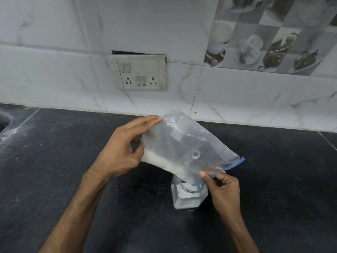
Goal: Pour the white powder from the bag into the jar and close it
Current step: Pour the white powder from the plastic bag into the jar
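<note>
Above the jar [182, 199], tilted powder bag [186, 143], left hand [119, 152] gripping base, right hand [224, 189] pinching mouth.

The left hand [120, 152] and right hand [222, 189] are bare, with short fingernails [202, 174] — lean forearms [78, 207] uncovered as far up as shows.

The dark speckled counter [73, 179] is carrying a jar [182, 199], which is standing upright and lidless right beneath the spot where the right hand [223, 189] is pinching the bag [186, 143].
</note>
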